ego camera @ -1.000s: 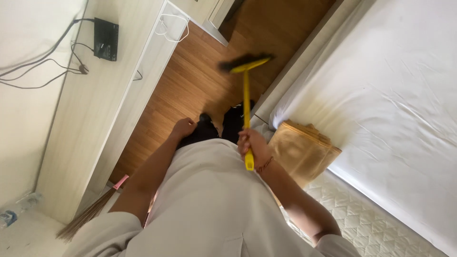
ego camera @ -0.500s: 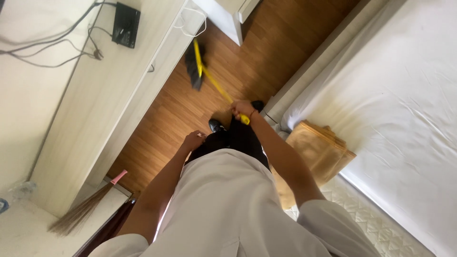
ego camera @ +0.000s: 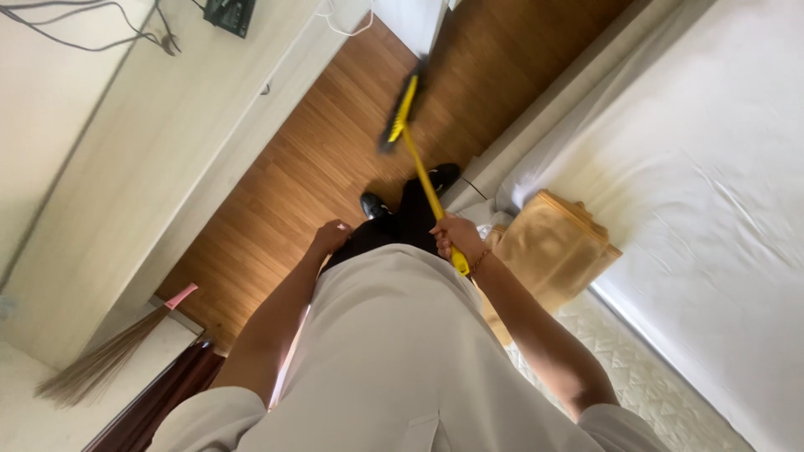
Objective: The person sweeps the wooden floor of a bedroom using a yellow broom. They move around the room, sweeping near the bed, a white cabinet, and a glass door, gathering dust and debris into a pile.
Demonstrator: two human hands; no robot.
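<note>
Gripping the yellow broom (ego camera: pixel 416 159) by the upper end of its handle, the right hand (ego camera: pixel 456 237) is curling its fingers fully around the shaft, pressed tight on it, with the handle's tip sticking out just below the fist. A thin bracelet is sitting at that wrist. The broom is slanting away from the body, its yellow-backed, dark-bristled head reaching down to the wooden floor (ego camera: pixel 276 192) ahead of the feet; the head is blurred, so whether the bristles are touching the boards cannot be told.

The left hand (ego camera: pixel 332 236) is hanging in front of the waist, holding nothing, fingers loosely curled inward rather than spread, well apart from the handle.

Below the hands, two black shoes (ego camera: pixel 374 205) are standing on the floor, one on either side of the shaft's line, under dark trouser legs. The person's light-coloured shirt is filling the lower middle of the view.

To the right, a white mattress (ego camera: pixel 703 167) is lying along the floor strip, with a tan folded cloth (ego camera: pixel 553 251) resting at its near edge, just beside the right forearm. A quilted white surface is showing nearer the lower right corner.

To the left, a pale cabinet (ego camera: pixel 142 159) is running along the floor, with a black device (ego camera: pixel 228 12) and dark cables on top. A straw broom with a pink handle (ego camera: pixel 105 356) is lying at the lower left, well apart from both hands.
</note>
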